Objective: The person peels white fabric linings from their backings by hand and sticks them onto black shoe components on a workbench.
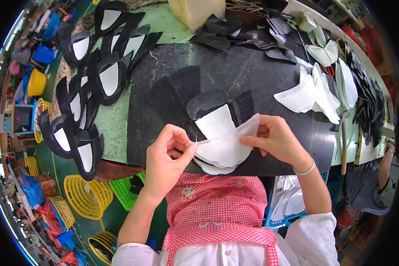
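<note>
My left hand (170,155) pinches the left tip of a white curved shoe piece (228,148) with a stitched-looking edge. The right end of that piece is gripped between the thumb and fingers of my right hand (272,137). It spans both hands over the near edge of the black work mat (270,93). Just beyond and partly under it lies a black shoe upper (206,102) with side flaps spread and a white lining patch (216,123) in its middle. Another white edge (215,169) shows below the held piece.
Finished-looking black uppers with white linings (111,77) are piled at the left. White curved pieces (308,93) lie at the right beside a wooden-handled tool (343,144). Black scraps (252,37) and a cream block (193,13) stand at the back. Yellow baskets (86,197) sit on the floor.
</note>
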Demonstrator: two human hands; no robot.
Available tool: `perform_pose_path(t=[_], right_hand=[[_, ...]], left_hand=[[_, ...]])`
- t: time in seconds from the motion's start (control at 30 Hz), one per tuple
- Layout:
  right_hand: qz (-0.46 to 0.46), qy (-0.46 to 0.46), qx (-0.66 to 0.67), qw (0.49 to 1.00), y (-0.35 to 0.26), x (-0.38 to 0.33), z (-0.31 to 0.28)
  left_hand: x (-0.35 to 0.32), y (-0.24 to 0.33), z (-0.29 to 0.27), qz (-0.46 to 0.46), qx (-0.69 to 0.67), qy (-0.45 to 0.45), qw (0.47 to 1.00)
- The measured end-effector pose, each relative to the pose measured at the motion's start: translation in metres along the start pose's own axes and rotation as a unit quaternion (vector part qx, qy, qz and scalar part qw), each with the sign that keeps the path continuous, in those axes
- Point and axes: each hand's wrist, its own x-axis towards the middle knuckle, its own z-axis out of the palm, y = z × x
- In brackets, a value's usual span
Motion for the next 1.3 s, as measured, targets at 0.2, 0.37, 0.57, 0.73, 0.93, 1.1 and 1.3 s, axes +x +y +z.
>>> perform_pose_path(t=[0.2,0.37,0.57,0.73,0.93,1.1,1.3], right_hand=[[-0.004,0.006,-0.032,0.999,0.001,-0.002,0.003],[-0.074,0.144,-0.314,0.936,-0.007,-0.006,0.013],[-0.295,0.077,-0.383,0.872,0.021,-0.042,0.034],[-0.282,0.272,-0.329,0.859,0.027,-0.036,-0.019],[-0.238,0.376,-0.393,0.805,0.056,-0.023,-0.067],[-0.251,0.344,-0.397,0.813,0.046,-0.024,-0.072],[-0.219,0.303,-0.437,0.818,0.065,-0.028,-0.089]], left_hand=[[0.000,0.012,0.003,-0.016,0.129,-0.033,0.991],[-0.025,0.024,0.026,0.304,0.341,-0.103,0.884],[-0.040,-0.012,0.036,0.289,0.419,-0.127,0.852],[0.017,0.011,-0.032,0.291,0.262,-0.065,0.918],[0.104,-0.058,-0.165,0.179,0.455,0.105,0.866],[0.117,-0.056,-0.205,0.114,0.307,0.223,0.918],[0.033,0.072,-0.051,0.297,0.348,0.114,0.882]])
